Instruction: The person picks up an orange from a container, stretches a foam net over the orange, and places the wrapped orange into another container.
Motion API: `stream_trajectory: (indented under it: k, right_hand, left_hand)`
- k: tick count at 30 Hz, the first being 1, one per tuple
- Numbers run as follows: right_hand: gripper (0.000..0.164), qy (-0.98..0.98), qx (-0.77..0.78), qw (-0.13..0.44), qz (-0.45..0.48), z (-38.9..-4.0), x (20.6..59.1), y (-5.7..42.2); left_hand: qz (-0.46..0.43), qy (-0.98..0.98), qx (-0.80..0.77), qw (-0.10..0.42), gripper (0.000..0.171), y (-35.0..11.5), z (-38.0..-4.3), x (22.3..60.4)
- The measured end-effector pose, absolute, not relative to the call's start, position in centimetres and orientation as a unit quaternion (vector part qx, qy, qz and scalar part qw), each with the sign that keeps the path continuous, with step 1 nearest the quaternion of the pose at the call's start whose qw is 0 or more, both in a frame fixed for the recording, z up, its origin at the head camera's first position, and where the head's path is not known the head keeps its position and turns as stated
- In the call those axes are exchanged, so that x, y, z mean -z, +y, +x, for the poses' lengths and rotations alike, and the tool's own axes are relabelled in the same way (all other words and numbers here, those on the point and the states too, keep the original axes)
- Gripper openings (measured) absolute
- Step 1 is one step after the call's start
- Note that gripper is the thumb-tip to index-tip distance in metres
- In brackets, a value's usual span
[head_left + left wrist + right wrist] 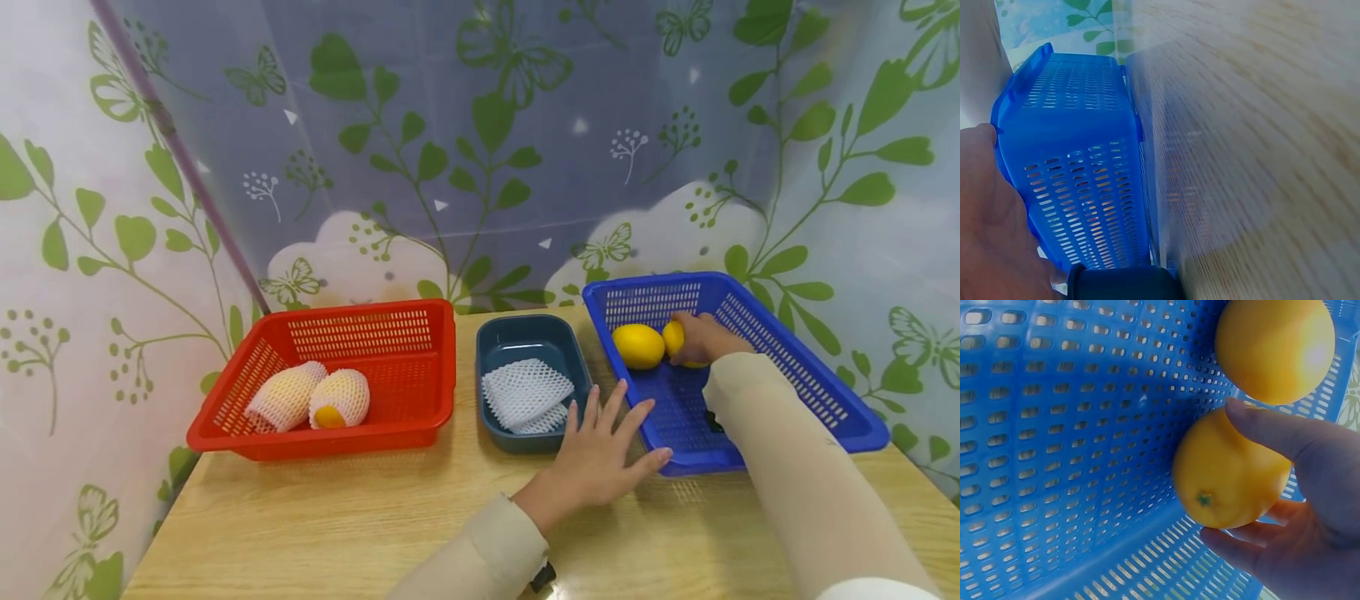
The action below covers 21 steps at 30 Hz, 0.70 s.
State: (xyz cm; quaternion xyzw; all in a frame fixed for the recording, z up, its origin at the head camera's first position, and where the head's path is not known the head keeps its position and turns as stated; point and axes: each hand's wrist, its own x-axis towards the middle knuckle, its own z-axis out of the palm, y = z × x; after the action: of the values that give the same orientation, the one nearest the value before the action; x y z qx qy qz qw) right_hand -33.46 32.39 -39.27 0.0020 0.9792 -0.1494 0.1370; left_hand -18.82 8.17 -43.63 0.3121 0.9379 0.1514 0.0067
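Note:
My right hand (705, 337) reaches into the blue basket (675, 417) and grips an orange (1229, 475); the right wrist view shows the thumb on one side and fingers on the other. A second orange (639, 346) lies beside it in the same basket. My left hand (600, 458) has its fingers spread at the basket's near left corner, and the left wrist view shows it against the rim. Its other fingertips reach to the edge of the dark green tray (491, 333), where white foam net sleeves (525, 392) lie.
On the left stands a red basket (405, 433) with two fruits in foam nets, one netted fruit (288, 396) and another netted fruit (341, 396) showing some orange skin. All containers stand on a wooden table (322, 517). A patterned curtain (465, 167) hangs behind.

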Motion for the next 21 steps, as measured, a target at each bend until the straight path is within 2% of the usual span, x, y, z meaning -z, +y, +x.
stream_trajectory:
  k: [13, 21]
  right_hand:
    - [0.073, 0.981, 0.157, 0.118, 0.0, -33.1, 39.3, 32.4]
    - [0.075, 0.982, 0.157, 0.101, -0.017, -32.8, 38.3, 32.6]
  left_hand:
    - [0.313, 0.939, -0.14, 0.01, 0.07, 8.1, -18.7, 43.2]
    - [0.308, 0.943, -0.127, 0.004, 0.071, 8.1, -18.7, 43.1]
